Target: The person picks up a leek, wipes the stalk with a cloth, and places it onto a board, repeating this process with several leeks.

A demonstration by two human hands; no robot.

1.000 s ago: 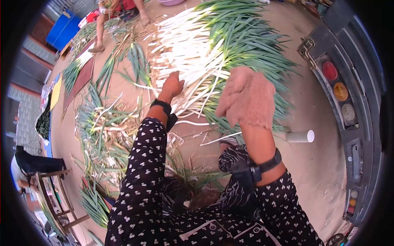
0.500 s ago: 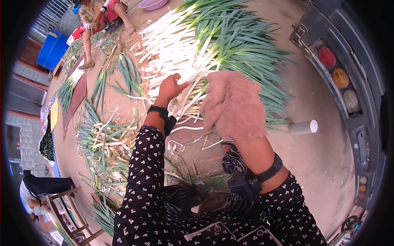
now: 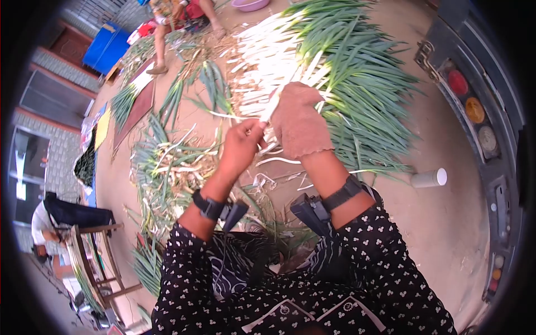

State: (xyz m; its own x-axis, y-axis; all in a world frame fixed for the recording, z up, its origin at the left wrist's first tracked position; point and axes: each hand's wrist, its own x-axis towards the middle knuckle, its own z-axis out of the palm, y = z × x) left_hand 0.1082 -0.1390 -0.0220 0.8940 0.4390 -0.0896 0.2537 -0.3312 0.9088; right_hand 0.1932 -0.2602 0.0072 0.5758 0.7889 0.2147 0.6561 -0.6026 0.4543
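A wide pile of green onions (image 3: 357, 84) lies on the ground, white stems to the left and green leaves to the right. My left hand (image 3: 243, 142) is bare, its fingers pinched at the lower end of a white onion stem (image 3: 267, 113). Close beside it, my right hand (image 3: 301, 120) wears a fuzzy pinkish-brown mitt or cloth that touches the same stem; its fingers are hidden under the covering. Loose peelings and trimmed onion scraps (image 3: 167, 156) are spread left of my hands.
A seated person (image 3: 187, 14) is at the top, near a blue barrel (image 3: 106, 47) and a purple basin (image 3: 250, 5). A vehicle's rear with lights (image 3: 474, 110) stands at right, a white tube (image 3: 429, 178) near it. Another person (image 3: 44, 223) bends by a wooden frame (image 3: 92, 268) at lower left.
My hands have come together; the left closed its fingers on a stem, and the mitted right moved left to it. The view has shifted, so the surroundings appear further right.
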